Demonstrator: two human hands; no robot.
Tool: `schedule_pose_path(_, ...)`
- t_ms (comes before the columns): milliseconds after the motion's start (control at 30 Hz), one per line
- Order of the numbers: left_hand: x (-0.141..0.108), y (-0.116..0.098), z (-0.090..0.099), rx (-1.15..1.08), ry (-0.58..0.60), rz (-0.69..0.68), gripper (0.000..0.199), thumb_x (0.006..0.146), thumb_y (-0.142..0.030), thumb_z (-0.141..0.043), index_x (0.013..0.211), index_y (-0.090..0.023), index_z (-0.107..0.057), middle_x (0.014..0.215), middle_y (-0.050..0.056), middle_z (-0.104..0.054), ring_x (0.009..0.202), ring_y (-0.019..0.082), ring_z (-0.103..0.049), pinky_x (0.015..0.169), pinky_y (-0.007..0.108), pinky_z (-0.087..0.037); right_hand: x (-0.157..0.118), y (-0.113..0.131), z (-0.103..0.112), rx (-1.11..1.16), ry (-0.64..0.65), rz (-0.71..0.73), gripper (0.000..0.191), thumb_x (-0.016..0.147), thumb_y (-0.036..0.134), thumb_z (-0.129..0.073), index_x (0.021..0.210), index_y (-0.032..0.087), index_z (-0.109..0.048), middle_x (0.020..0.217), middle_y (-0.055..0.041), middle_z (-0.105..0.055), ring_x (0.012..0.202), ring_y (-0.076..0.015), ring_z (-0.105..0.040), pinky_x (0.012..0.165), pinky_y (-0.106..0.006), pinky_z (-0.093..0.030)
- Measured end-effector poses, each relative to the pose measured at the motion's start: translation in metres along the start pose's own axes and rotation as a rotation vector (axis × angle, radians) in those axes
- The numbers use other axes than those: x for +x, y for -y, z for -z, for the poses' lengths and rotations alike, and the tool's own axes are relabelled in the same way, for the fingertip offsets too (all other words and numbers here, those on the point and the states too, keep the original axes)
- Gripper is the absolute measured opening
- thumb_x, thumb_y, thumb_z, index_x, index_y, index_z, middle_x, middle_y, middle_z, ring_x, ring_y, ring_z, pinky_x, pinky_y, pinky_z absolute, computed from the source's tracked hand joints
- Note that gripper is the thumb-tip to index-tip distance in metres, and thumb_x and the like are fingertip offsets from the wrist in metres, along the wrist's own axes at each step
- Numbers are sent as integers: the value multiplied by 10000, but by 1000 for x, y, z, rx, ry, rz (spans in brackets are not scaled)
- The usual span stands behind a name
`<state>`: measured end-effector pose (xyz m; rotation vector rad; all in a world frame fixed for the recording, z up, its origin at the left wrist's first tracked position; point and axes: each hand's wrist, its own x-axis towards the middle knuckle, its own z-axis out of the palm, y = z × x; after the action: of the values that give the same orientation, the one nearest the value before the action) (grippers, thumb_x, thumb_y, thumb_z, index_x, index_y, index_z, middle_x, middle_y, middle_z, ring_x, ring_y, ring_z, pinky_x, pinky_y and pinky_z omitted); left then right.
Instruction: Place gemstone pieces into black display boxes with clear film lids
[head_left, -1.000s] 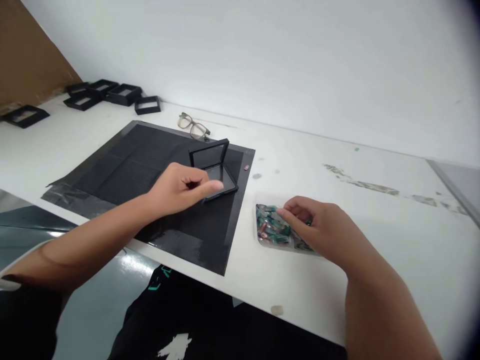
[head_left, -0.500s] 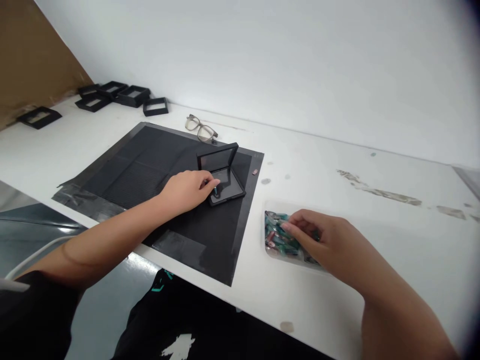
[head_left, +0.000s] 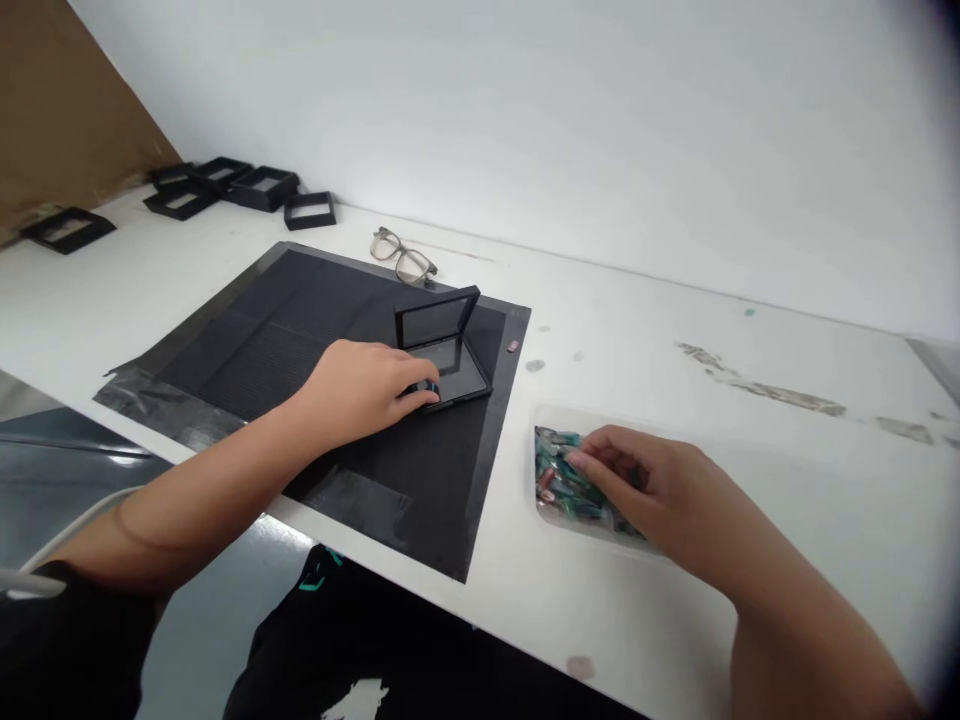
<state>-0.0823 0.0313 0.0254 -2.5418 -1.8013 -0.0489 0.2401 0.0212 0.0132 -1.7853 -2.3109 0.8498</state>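
My left hand rests at the near left corner of an open black hinged frame. Its thumb and forefinger close on a small dark teal piece, low over the frame's clear panel. The frame's lid leans back, tilted upward. Over a clear plastic tray, my right hand has its thumb and forefinger together among small glossy green, teal and reddish pieces. Whatever lies between those fingertips is too small to make out. The right hand hides the far part of the tray.
A black mat lies under the frame on the white table. Eyeglasses sit beyond it. Several black frames are grouped at the back left. A small pink piece lies on the mat's right edge.
My left hand has lowered slightly, and its fingers now cover more of the teal piece. The right hand stays at the tray. The whole view has shifted slightly.
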Motion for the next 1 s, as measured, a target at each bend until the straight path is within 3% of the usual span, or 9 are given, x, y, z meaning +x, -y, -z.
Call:
schedule_pose_path(100,1,4,-6,22,-15,-20,274,997,-458,-490,1031,-366,-746,1029,-73,-781,959,182,-719,573,270,-270,-1,1,0,1,1,6,387,946,612,-516,818,267,-633,628,15,-624,536,-159,-507,508,-292,-370)
schedule_pose_path(267,1,8,-11,79,-42,77,333,1004,-393,-437,1105,-384,-754,1029,-54,-790,964,206,-724,559,278,-272,-3,3,1,-11,-14,19,369,952,576,-519,817,254,-635,628,6,-625,521,-157,-508,495,-287,-366)
schedule_pose_path(467,-3,0,-9,41,-106,138,422,990,-531,-432,1209,-320,-726,899,29,-784,857,243,-718,532,293,-291,-6,10,5,-33,-18,46,318,968,502,-498,809,250,-611,596,14,-599,508,-155,-504,490,-282,-361)
schedule_pose_path(567,-7,-7,-9,10,-351,-31,368,977,-498,-511,1174,-283,-735,887,38,-769,890,226,-687,639,307,-434,-9,9,9,-46,-62,38,259,947,440,-513,798,249,-604,601,16,-603,506,-148,-509,489,-278,-369)
schedule_pose_path(667,-10,-21,-9,-26,-565,-405,314,943,-466,-606,1146,-256,-724,990,27,-765,982,222,-664,838,341,-504,-13,6,13,-88,-97,-6,201,910,409,-531,801,256,-603,576,30,-574,479,-141,-492,465,-268,-349)
schedule_pose_path(733,-11,-34,-9,-58,-563,-649,375,943,-512,-601,1183,-240,-695,1113,32,-757,1111,238,-650,934,364,-497,-14,6,14,-135,-111,-17,178,892,405,-540,817,260,-609,555,38,-549,462,-140,-483,453,-264,-332)
schedule_pose_path(800,-9,-48,-10,-100,-497,-790,466,954,-567,-559,1234,-210,-664,1242,63,-726,1255,269,-603,1026,393,-476,-14,7,13,-175,-134,-1,206,897,435,-538,826,258,-617,550,38,-538,457,-141,-481,454,-262,-318)
schedule_pose_path(900,-5,-62,-16,-166,-387,-816,487,973,-550,-533,1257,-171,-647,1317,108,-690,1326,310,-575,1066,440,-495,-13,13,9,-178,-197,40,293,928,508,-520,839,256,-639,542,36,-522,457,-139,-474,470,-260,-300)
schedule_pose_path(1000,-3,-66,-24,-224,-351,-814,354,994,-432,-544,1189,-166,-671,1348,122,-673,1353,316,-576,1058,436,-547,-11,21,5,-134,-220,119,270,950,482,-520,936,276,-695,534,39,-504,480,-145,-478,507,-266,-309)
